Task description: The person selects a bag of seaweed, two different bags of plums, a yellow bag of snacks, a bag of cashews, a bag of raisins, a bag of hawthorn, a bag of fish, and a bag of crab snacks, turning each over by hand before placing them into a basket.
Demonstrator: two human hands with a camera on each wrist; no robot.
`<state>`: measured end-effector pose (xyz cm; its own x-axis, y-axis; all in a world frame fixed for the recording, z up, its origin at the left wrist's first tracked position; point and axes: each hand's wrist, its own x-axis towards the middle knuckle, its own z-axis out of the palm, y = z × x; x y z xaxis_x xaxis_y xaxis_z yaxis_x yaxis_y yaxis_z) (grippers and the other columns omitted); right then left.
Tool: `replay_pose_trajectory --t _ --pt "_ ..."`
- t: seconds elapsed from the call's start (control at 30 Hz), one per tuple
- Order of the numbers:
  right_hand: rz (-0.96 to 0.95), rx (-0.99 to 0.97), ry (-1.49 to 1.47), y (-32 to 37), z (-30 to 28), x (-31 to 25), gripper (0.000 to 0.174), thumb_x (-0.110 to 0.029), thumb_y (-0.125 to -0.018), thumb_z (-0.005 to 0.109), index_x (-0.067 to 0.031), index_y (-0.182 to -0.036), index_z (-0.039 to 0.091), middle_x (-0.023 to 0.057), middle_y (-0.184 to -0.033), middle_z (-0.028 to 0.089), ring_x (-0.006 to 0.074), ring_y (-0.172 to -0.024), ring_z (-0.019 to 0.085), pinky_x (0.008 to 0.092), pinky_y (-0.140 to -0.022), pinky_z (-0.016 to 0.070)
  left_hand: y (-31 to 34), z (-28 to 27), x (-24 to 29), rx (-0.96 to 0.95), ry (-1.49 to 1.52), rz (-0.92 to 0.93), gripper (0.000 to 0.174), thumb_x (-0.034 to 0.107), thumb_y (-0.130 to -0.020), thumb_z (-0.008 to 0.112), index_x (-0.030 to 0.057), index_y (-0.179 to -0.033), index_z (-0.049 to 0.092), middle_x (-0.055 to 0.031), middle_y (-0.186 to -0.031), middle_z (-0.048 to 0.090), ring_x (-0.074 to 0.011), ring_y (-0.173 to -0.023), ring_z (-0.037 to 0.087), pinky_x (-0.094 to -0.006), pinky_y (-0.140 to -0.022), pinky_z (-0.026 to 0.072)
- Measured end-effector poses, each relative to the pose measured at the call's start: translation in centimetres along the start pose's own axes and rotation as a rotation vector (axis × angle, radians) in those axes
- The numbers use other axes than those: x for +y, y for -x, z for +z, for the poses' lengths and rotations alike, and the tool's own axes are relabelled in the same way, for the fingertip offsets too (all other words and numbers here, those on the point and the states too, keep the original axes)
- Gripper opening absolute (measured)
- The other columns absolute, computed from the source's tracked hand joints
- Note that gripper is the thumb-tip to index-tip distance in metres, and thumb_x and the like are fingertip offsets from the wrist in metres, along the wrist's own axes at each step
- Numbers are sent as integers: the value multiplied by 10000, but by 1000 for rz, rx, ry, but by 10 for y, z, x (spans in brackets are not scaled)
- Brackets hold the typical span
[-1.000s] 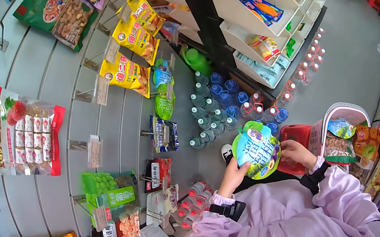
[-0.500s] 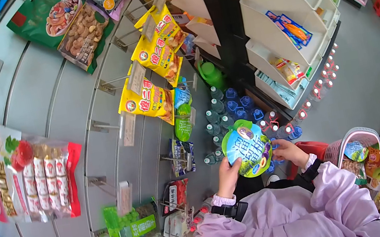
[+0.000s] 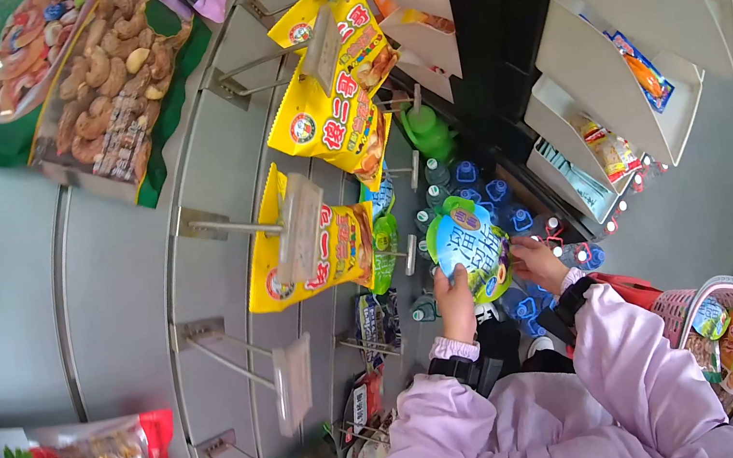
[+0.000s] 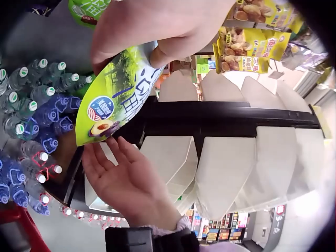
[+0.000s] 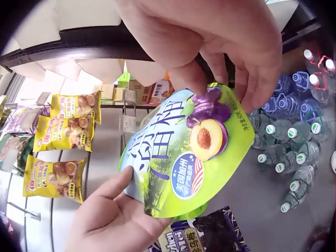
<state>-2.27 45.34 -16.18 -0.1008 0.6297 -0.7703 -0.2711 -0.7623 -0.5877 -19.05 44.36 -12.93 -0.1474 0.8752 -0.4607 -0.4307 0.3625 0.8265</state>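
Between both hands is a green-and-blue snack pouch printed with plums and large blue characters. My left hand grips its near left edge, with the thumb lying on the printed front; the right wrist view shows this left hand with its fingers behind the pouch. My right hand pinches the opposite edge; up close, its thumb and fingers lie on either side of the rim by the plum picture. A similar green pouch hangs on the wall nearby.
Yellow snack bags hang from hooks on the slatted wall at left. Water bottles stand on the floor ahead. White bins rise at right, and a pink basket holding packs is at lower right.
The head view has shifted towards the slatted wall, whose hanging packs now look larger. The pouch stays between both hands; the right fingers have come onto its edge.
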Motion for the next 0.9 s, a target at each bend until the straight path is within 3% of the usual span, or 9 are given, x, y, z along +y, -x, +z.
replay_pose_trajectory --t 0.17,0.3,0.6,0.8,0.9 --pt "-29 -13 -46 -49 6 -7 432 -197 -838 513 -118 -1247 398 1 -898 551 105 -744 495 255 -679 404 -31 2 -1 52 -38 28 255 80 -890 434 16 -1136 417 -78 -1070 516 -146 -948 496 -288 -823 397" --pt "-2 13 31 -67 15 -21 431 -173 -830 515 -112 -1242 405 5 -886 549 98 -699 484 244 -646 404 -48 4 -10 72 -113 55 254 100 -905 405 15 -1144 395 -91 -1078 509 -156 -960 487 -299 -835 388" --pt "53 23 70 -100 32 -21 491 -45 -792 504 -79 -1262 367 67 -987 560 152 -799 552 275 -672 456 -62 13 -9 137 -70 69 245 114 -914 375 20 -1139 396 -90 -1088 505 -159 -959 489 -299 -836 385" --pt "45 -102 -113 -116 42 -22 588 46 -756 447 -88 -1307 289 107 -1018 552 201 -874 548 320 -773 434 -60 12 1 144 -181 161 262 175 -923 385 19 -1132 405 -88 -1064 512 -151 -945 487 -293 -824 385" --pt "39 -91 -195 -121 48 -22 589 50 -731 459 -106 -1285 329 81 -965 540 168 -853 530 262 -698 411 -62 9 1 109 -177 183 271 199 -924 395 19 -1126 411 -84 -1054 515 -146 -939 484 -289 -817 385"
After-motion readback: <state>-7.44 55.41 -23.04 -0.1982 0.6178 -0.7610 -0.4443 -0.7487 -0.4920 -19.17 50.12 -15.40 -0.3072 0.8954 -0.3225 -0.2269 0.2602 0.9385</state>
